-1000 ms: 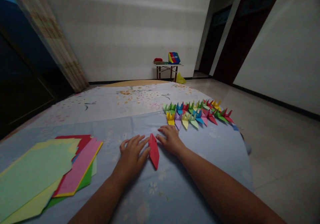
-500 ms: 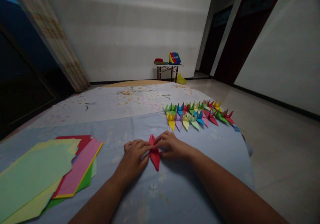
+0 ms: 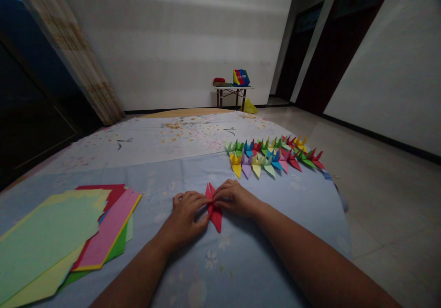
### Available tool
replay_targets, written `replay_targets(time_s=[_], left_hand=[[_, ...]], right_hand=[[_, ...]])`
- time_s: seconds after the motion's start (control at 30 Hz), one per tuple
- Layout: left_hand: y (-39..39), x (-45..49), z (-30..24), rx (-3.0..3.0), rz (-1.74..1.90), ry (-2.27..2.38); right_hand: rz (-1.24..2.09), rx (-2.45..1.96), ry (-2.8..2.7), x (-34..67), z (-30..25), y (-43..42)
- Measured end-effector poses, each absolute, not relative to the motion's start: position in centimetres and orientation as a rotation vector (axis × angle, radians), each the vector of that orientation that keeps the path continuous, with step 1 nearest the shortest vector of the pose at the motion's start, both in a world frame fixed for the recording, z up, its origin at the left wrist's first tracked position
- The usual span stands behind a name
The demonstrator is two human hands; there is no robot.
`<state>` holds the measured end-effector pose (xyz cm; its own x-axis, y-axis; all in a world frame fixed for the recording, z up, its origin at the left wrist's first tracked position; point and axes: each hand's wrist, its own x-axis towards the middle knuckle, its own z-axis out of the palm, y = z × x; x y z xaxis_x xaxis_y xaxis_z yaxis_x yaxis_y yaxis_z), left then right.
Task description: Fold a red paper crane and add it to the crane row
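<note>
A red folded paper piece (image 3: 216, 217), long and pointed at both ends, lies on the blue cloth between my hands. Its far end is split into two narrow tips. My left hand (image 3: 188, 216) holds its left edge, with the fingertips at its middle and the thumb lower down. From the other side, my right hand (image 3: 236, 198) pinches it near the middle, fingers bent over the paper. The fingertips of both hands almost meet there and hide the centre folds. Beyond my right hand stand several folded paper cranes (image 3: 257, 165) in two rows, in many colours.
Stacked coloured paper sheets (image 3: 51, 234) lie at the left. A flowered cloth (image 3: 193, 138) covers the round table, whose edge curves down on the right. Against the far wall, a small table (image 3: 232, 87) carries a colourful box (image 3: 240, 77).
The lower point of the red paper has shifted slightly right. My left thumb has come away a little from the fingers. The cranes and sheets stay put; the view tilts slightly.
</note>
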<state>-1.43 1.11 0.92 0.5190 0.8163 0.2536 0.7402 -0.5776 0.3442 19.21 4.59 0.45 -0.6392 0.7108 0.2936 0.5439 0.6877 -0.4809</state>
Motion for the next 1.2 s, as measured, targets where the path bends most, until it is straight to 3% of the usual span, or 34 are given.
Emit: replay_targets(time_s=[0.8,1.2], left_hand=[[1.5,-0.8,0.7,2.641,0.544,1.352],[2.0,0.0,0.0,2.428,0.628,1.514]], right_hand=[[0.466,-1.014,-2.473,19.8,0.0,5.4],[0.436,-1.252,-2.469,18.7,0.4,5.1]])
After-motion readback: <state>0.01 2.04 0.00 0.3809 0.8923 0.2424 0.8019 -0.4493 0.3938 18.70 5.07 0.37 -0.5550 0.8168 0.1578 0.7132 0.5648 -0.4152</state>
